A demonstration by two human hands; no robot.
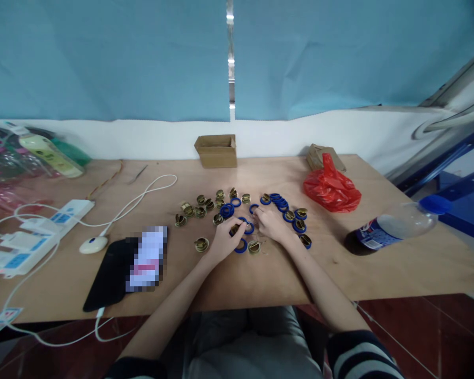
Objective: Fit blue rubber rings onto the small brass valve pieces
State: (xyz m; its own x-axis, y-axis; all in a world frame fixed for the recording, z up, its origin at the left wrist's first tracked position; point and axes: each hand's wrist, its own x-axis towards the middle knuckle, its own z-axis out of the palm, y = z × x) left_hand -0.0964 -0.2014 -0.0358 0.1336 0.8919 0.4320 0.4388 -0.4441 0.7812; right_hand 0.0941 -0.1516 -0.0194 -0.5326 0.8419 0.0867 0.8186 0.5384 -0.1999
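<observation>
My left hand (pixel 224 243) is closed at the middle of the table, with thumb and fingers pinching a blue ring (pixel 249 230); a brass-coloured round piece shows beneath the fingers. Close by on the right, my right hand (pixel 272 223) has its fingertips pressed together, and what they pinch is too small to make out. Around the hands lie several brass-coloured round metal pieces (pixel 201 244) with raised flaps. More of these sit in blue rings at the right, such as the ringed piece (pixel 299 226). Loose blue rings (pixel 279 202) overlap in a row behind my right hand.
A small open cardboard box (pixel 217 152) stands against the wall. To the right are a red plastic bag (pixel 332 188) and a lying drink bottle (pixel 395 226). At left lie a phone (pixel 148 259), a black device (pixel 108 276), a power strip (pixel 43 237) and white cables.
</observation>
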